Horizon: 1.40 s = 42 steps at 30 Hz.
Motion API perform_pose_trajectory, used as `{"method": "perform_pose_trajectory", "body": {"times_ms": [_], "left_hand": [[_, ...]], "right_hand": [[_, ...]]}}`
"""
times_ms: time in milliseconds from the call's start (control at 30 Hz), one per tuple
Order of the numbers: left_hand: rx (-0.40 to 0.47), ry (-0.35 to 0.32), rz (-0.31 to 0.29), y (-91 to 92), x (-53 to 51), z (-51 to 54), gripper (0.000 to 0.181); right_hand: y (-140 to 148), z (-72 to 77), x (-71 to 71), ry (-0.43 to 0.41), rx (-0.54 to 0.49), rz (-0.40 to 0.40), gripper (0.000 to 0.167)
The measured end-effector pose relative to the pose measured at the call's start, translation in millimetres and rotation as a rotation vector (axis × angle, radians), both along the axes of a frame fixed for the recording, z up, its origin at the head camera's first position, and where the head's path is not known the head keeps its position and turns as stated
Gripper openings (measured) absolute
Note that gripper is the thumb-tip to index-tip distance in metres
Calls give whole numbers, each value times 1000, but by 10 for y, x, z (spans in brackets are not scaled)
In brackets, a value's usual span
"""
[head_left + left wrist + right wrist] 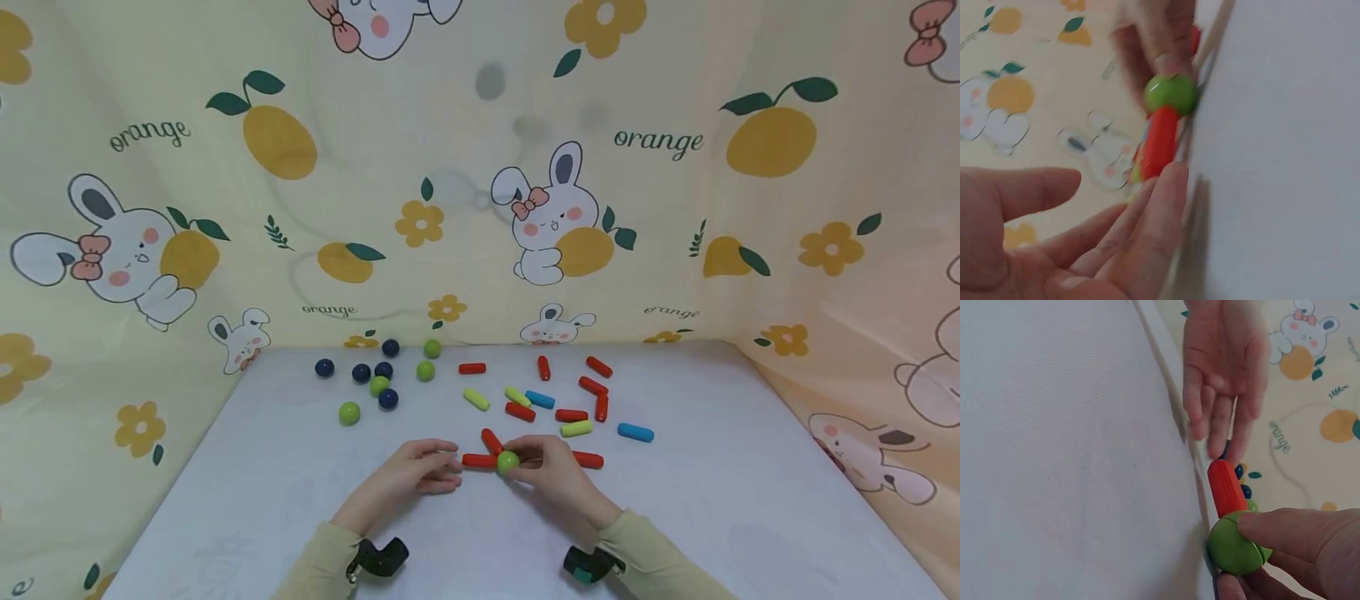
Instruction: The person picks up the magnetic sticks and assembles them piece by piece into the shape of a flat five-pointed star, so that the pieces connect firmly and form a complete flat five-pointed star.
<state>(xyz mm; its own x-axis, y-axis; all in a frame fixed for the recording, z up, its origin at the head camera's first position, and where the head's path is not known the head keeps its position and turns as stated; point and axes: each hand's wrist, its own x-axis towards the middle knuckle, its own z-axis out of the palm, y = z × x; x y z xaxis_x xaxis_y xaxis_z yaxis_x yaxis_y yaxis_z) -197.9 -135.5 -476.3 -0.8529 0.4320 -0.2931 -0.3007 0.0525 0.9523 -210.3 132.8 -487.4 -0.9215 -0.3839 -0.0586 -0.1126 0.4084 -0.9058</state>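
Green ball, head view: the right hand pinched it over the table; one red rod pointed left from it, and a second rod angled away. The left hand grasped nothing, its fingers extended. Left wrist view: the left fingertips lay at the first rod's free end; I could not confirm contact. Right wrist view: the right fingers gripped the ball, rod end against it. I judged the step to be joining rods and ball; the next move probably called for steadying that rod.

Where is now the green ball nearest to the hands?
In the head view's lower middle, the right hand pinches the green ball, just right of a red stick.
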Motion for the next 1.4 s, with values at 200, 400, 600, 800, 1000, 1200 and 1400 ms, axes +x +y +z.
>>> {"method": "perform_pose_trajectory", "body": {"times_ms": [200,400,600,800,1000,1200,1400], "left_hand": [[-31,112,77,-323,-131,142,45],[-41,246,294,-702,-237,323,44],[-124,376,437,-1050,-292,353,47],[-238,395,437,-1255,-386,248,55],[-326,378,441,-1325,-460,94,49],[-441,376,398,-1351,-490,-48,46],[-555,394,384,-1304,-539,-165,42]], "right_hand": [[12,-10,5,-8,13,-15,36],[39,-21,1,-20,-30,2,37],[69,-61,2,-8,-49,17,37],[81,-86,-8,3,-73,20,35],[85,-96,-8,-9,-83,25,35],[80,-78,11,-21,-93,28,35],[79,-52,15,-23,-94,26,35]]}}
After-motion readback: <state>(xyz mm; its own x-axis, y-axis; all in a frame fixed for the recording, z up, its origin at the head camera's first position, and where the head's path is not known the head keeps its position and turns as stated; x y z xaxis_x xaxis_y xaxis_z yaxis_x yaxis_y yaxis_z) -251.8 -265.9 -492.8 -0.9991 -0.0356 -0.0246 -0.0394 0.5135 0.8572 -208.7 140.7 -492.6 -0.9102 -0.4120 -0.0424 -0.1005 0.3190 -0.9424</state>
